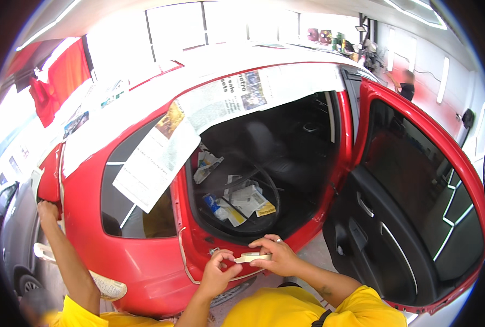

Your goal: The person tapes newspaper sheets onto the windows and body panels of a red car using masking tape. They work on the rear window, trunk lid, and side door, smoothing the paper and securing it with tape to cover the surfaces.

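Note:
A roll of cream masking tape (257,256) is held between my two hands in front of the red car's door opening. My right hand (276,255) grips the roll with bent fingers, a ring on one of them. Close by, my left hand (219,271) pinches the loose end of the tape. A strip of similar tape (184,256) runs down the edge of the door frame. Newspaper sheets (234,92) cover the upper edge of the opening, and one hangs over the rear side window (139,191).
The red rear door (384,229) stands wide open on the right. Crumpled paper (245,201) lies inside the car. At left, a co-worker's arm (71,248) reaches to the car's rear, near a grey car (13,234). Another person (406,86) stands far right.

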Tool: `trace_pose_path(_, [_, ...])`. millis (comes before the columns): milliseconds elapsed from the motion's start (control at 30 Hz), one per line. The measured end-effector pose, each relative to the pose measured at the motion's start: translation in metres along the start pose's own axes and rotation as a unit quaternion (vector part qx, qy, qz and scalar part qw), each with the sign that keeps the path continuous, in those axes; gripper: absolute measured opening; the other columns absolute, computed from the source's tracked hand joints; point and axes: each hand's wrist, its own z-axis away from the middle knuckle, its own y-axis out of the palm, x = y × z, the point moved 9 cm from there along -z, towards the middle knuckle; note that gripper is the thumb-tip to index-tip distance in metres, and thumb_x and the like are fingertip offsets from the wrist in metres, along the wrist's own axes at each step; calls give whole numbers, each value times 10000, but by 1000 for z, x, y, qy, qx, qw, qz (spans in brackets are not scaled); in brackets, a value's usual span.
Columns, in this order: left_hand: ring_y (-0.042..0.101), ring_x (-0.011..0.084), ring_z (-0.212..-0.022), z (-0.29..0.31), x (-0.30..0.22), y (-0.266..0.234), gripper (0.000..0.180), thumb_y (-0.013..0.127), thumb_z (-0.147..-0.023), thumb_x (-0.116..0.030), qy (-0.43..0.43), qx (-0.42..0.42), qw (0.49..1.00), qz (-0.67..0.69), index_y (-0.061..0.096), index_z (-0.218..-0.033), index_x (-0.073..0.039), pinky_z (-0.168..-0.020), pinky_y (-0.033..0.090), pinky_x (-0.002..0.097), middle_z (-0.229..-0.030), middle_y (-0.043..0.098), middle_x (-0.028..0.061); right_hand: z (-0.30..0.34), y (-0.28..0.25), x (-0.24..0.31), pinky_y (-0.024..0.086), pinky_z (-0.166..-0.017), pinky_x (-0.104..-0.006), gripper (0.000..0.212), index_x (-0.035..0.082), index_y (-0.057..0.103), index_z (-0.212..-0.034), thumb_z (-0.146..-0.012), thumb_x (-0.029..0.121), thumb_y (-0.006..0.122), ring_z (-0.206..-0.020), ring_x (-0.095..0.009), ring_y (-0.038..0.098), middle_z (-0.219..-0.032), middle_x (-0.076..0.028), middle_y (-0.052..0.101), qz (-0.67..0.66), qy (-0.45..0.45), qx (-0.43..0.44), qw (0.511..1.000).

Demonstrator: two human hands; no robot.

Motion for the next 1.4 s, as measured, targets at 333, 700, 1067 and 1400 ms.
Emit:
trace_pose_path(333, [691, 150, -778, -19, -152, -9, 143, 804, -940, 36, 263, -251, 920, -146, 681, -893, -20, -689, 524, 293, -889, 755, 94, -57, -129, -41, 557, -687, -354, 192, 76, 695, -1249, -1068, 108, 641, -711, -172, 667, -924, -68, 697, -119, -115, -471, 867])
trace_pose_path(700, [731, 265, -910, -153, -311, -34, 141, 849, -904, -106, 128, -3, 905, -406, 761, -983, -30, -842, 551, 368, -926, 744, 102, -178, -85, 68, 451, -820, -256, 161, 32, 738, -1164, -1039, 132, 757, -893, -58, 541, -983, 46, 602, -416, -129, 21, 900])
trace_pose_path(1067, [608, 356, -1292, -213, -378, -76, 179, 902, -830, -164, 382, -152, 580, -703, 849, -998, -139, -1073, 485, 502, -1282, 700, 96, -255, -94, 60, 412, -756, -210, 120, 45, 685, -1091, -1089, 158, 725, -829, -15, 467, -948, 73, 575, -586, -115, -172, 784])
trace_pose_path(1400, [519, 360, -1371, -262, -356, -78, 326, 960, -780, -344, 343, -147, 615, -695, 797, -935, -109, -1125, 428, 510, -1339, 610, 131, -311, -66, 70, 557, -835, -361, 454, 35, 567, -1285, -944, 109, 858, -910, -183, 689, -1067, -110, 733, -416, -115, -363, 826])
